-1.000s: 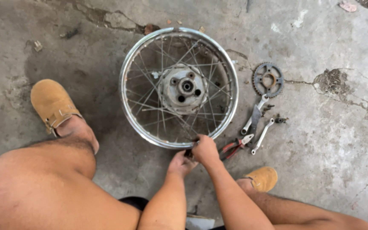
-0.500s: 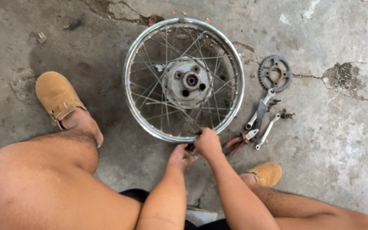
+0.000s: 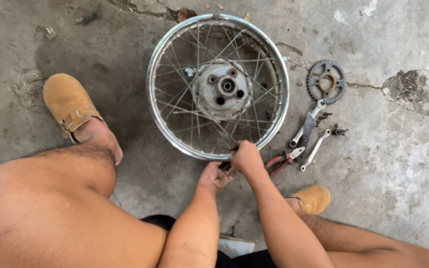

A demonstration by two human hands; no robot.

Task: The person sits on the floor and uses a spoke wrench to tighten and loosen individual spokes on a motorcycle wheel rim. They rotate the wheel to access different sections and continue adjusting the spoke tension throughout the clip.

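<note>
A spoked metal wheel (image 3: 218, 85) with a shiny rim and a grey hub lies flat on the concrete floor. My right hand (image 3: 247, 158) is closed at the rim's near edge, fingers over the rim among the spokes. My left hand (image 3: 214, 176) sits just below the rim beside it, gripping a small dark object that I cannot make out. What the right hand holds is hidden by its fingers.
A toothed sprocket (image 3: 326, 81) lies right of the wheel. Below it are wrenches (image 3: 308, 130) and red-handled pliers (image 3: 284, 161). My tan shoes rest at left (image 3: 68, 104) and lower right (image 3: 313, 199). The concrete is cracked at right (image 3: 405, 85).
The view has shifted slightly, so the wheel sits a little higher in frame. Both hands stay at the rim's near edge with almost no movement.
</note>
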